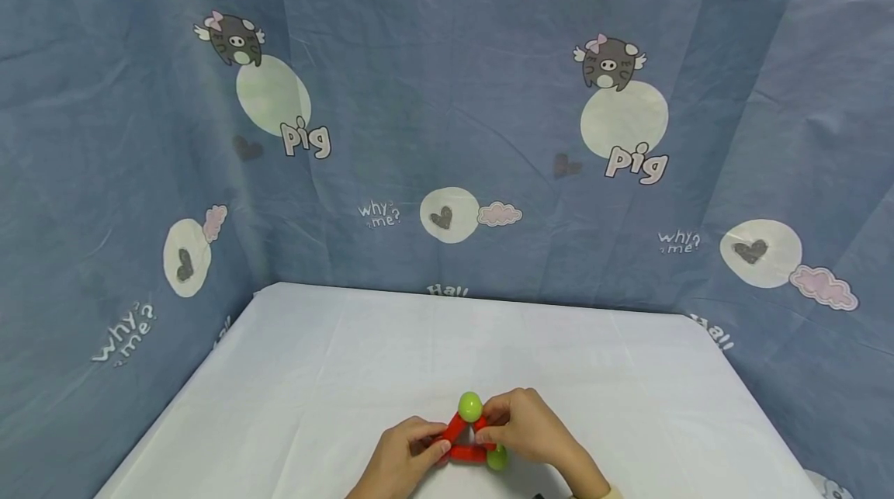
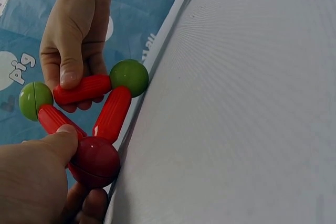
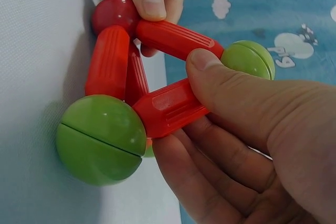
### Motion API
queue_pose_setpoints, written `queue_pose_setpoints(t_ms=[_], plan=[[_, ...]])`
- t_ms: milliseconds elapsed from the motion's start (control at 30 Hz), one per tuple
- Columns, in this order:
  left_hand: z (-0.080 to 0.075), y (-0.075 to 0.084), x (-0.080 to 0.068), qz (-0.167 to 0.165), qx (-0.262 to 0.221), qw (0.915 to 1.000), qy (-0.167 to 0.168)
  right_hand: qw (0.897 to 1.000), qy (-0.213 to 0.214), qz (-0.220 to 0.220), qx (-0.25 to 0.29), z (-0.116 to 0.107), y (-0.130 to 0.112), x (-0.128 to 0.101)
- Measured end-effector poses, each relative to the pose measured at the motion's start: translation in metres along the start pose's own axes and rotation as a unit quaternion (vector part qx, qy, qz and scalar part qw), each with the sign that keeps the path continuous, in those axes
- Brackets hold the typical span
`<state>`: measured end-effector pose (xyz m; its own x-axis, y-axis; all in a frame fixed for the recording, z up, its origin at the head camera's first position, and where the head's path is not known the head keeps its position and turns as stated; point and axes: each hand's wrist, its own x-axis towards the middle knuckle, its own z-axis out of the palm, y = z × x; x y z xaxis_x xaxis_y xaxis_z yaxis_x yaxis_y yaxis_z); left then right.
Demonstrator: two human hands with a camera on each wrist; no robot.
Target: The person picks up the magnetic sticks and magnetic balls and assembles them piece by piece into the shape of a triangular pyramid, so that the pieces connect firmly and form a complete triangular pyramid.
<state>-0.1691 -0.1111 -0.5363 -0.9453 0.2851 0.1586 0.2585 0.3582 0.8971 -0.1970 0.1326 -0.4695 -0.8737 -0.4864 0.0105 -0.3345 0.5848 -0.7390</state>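
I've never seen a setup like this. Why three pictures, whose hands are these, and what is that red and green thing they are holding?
No machine here: a person works with bare hands and wears three cameras. The wide picture comes from a camera on the head, looking forward and down at a table covered in pale cloth, with a blue cartoon-print curtain hung around it. The other two pictures come from cameras on each wrist, so they show the same scene very close and tilted.

Both hands hold a small toy frame of red sticks joined at their ends by balls. The left hand grips the corner with the dark red ball, thumb on top. The right hand pinches one red stick between thumb and fingers. Green balls sit at the other corners, and one touches the table.
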Motion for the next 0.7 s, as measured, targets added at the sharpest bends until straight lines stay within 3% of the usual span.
queue_pose_setpoints(t_ms=[700], plan=[[0.0008,-0.0019,0.0002,-0.002,-0.005,1.0,0.0,1.0,0.007,-0.003,0.003,0.0002,-0.0016,-0.0008]])
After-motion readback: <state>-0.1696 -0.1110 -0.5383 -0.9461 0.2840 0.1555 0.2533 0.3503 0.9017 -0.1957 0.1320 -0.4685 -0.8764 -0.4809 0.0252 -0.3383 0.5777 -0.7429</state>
